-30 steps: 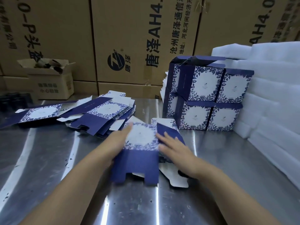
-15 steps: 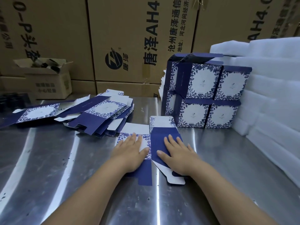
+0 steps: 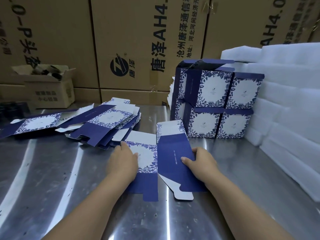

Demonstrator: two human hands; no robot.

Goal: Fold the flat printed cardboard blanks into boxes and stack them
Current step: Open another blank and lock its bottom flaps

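Blue blank (image 3: pixel 173 153) not folded yet
Boxes (image 3: pixel 214 90) stacked, more blanks (image 3: pixel 107 118) wait; left hand (image 3: pixel 123 163) presses flat, right fingers (image 3: pixel 186 160) pinch it.

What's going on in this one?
A person is working on one flat printed blank lying on the metal table. The left hand rests flat on its floral panel, while the right hand grips the edge of the dark blue panel, thumb on top. It is not yet a box. More flat blanks lie piled to the left, and folded boxes are stacked behind.
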